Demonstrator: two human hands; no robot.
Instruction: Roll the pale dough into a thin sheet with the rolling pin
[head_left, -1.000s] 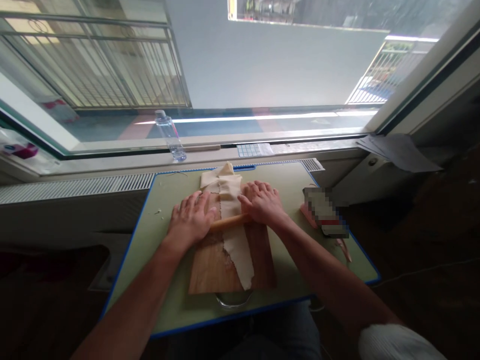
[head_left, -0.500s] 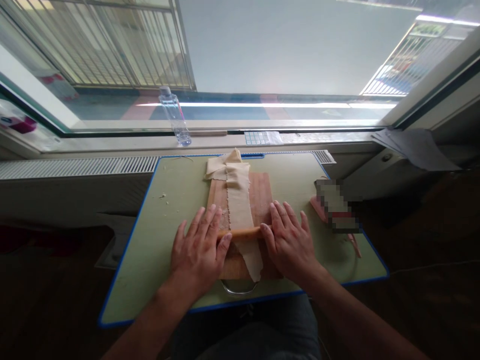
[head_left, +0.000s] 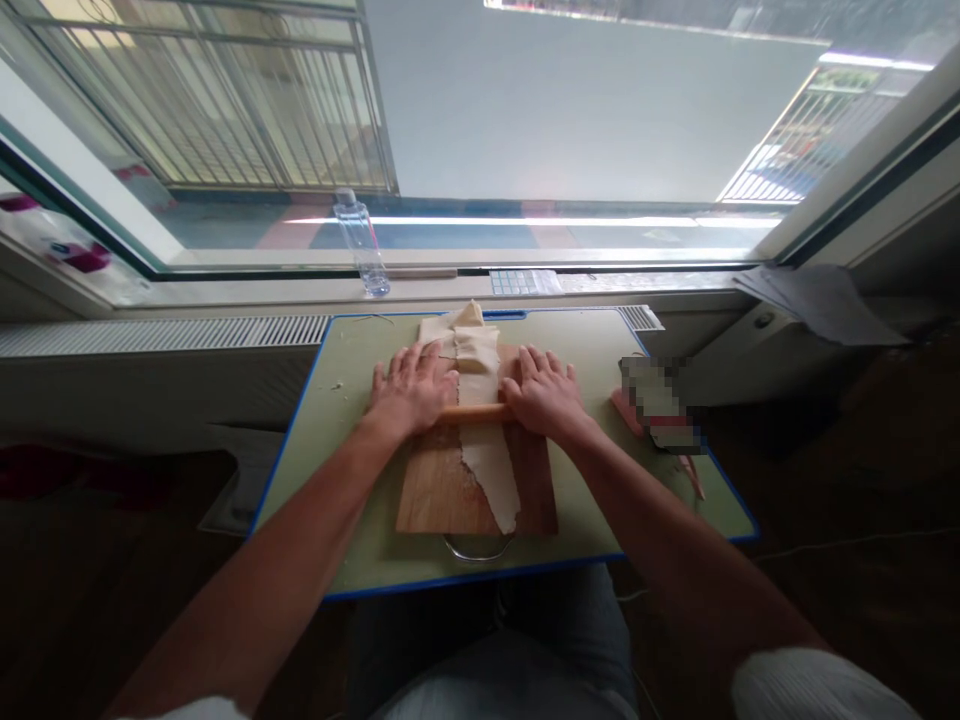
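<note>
A wooden rolling pin [head_left: 480,413] lies crosswise over a long strip of rolled dough [head_left: 489,455] on a wooden cutting board [head_left: 427,495]. My left hand [head_left: 411,388] presses flat on the pin's left end, its fingers stretched forward. On the right end rests my right hand [head_left: 546,392], also flat with fingers extended. The pin's ends are hidden beneath the palms. Beyond the pin, the dough is folded in layers at the board's far edge; its near end tapers to a ragged tip.
The board sits on a green folding table [head_left: 360,560] with blue edging. A pixelated object [head_left: 660,400] lies at its right side. On the windowsill stand a clear plastic bottle [head_left: 364,245] and a flat gridded packet [head_left: 523,282]. Papers [head_left: 821,300] lie at the right.
Both hands have moved forward, away from me, carrying the rolling pin farther along the dough strip. More of the board and near dough is uncovered. The camera view has shifted slightly.
</note>
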